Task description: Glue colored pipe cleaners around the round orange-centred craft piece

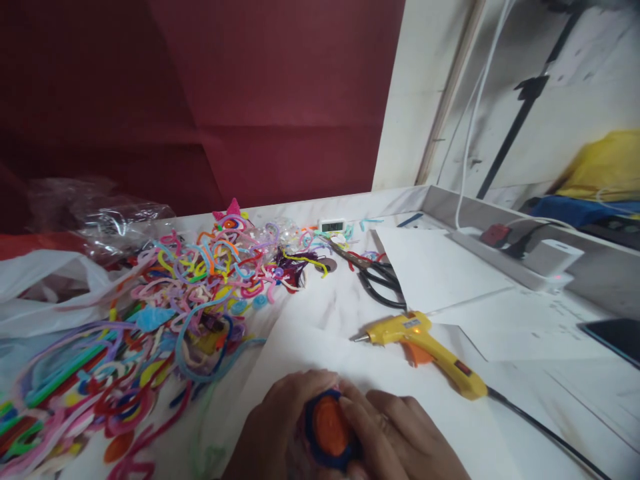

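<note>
At the bottom middle, my left hand (280, 427) and my right hand (400, 433) are closed around a round craft piece (334, 427) with an orange centre and a dark blue rim. My right fingers press on its right edge, while the left hand wraps its other side. The piece's underside is hidden by my hands. White paper (295, 353) lies beneath them. Just beyond the right hand rests a yellow hot glue gun (425, 347), its nozzle pointing left and an orange light lit on its body.
A heap of coloured pipe cleaners (200, 280) covers the left side, beside a white plastic bag (50, 287). Black-handled scissors (383, 280) and a small digital display (332, 227) lie farther back. A power strip (520, 260) stands right; the glue gun's cord (545, 433) runs to the lower right.
</note>
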### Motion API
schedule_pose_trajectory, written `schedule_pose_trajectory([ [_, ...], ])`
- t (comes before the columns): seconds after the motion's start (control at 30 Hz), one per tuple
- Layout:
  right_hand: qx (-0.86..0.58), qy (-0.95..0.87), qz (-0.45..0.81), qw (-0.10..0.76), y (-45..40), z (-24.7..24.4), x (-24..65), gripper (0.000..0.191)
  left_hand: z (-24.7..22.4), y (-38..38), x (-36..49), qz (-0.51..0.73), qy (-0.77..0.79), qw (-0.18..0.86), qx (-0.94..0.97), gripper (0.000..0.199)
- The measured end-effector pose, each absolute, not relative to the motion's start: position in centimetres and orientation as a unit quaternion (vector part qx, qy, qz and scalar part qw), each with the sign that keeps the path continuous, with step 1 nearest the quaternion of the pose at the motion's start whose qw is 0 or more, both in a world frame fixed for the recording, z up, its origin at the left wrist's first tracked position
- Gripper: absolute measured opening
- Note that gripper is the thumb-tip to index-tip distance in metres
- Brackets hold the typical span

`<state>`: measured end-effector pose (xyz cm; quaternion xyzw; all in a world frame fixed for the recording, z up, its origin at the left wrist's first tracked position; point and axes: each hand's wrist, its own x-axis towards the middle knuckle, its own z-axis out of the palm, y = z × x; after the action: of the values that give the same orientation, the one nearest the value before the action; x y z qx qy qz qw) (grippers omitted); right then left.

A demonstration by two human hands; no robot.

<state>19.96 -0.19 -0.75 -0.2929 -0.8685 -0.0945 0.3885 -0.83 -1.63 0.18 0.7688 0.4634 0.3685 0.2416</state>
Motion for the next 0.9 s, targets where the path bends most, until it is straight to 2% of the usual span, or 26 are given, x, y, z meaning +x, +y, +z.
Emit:
schedule_pose_trajectory([
  [0.17,-0.286,-0.874,-0.135,0.370,-0.3,-1.0,20.0,0.031,0.4,-1.8,-1.1,0.350,0.463,0.224,0.783,0.057],
  [0.57,-0.341,-0.840,-0.030,0.421,-0.7,-1.2,20.4,0.063,-1.5,-2.3,-2.0,0.334,0.455,0.203,0.800,0.065],
  [0.77,-0.350,-0.832,-0.010,0.431,-0.6,-2.3,20.1,0.069,-0.7,-1.7,-2.0,0.317,0.392,0.116,0.855,0.061],
  [0.9,-0.355,-0.814,-0.001,0.460,-0.7,-2.7,19.8,0.070,-0.1,-1.4,-1.7,0.315,0.386,0.103,0.861,0.060],
])
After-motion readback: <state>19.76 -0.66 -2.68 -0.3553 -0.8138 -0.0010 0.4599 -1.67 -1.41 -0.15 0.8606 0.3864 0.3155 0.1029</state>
